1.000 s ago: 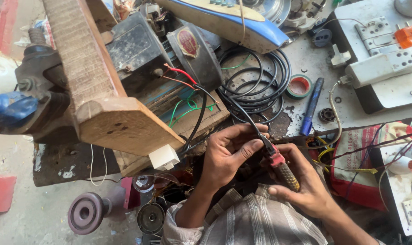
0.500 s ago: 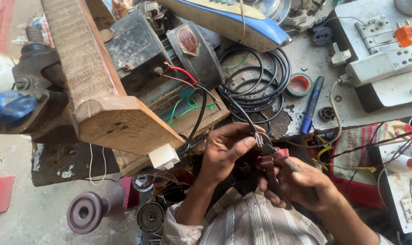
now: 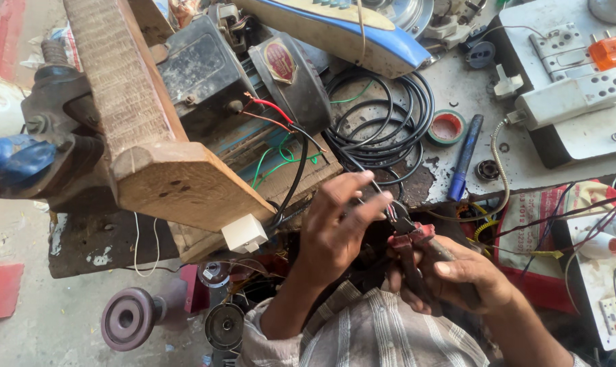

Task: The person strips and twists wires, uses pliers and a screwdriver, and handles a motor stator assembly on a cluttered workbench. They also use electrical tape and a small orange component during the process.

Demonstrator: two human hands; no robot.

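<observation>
Gripping red-handled pliers (image 3: 411,253), the right hand (image 3: 457,278) is clenched round the handles just above the striped shirt (image 3: 383,340). The left hand (image 3: 335,228) pinches a black cable (image 3: 352,163) between thumb and fingers, right at the pliers' nose. Beyond lie the cable's coils (image 3: 389,129), a roll of tape (image 3: 447,128), a blue marker (image 3: 463,158) and a wooden plank (image 3: 152,129).
</observation>
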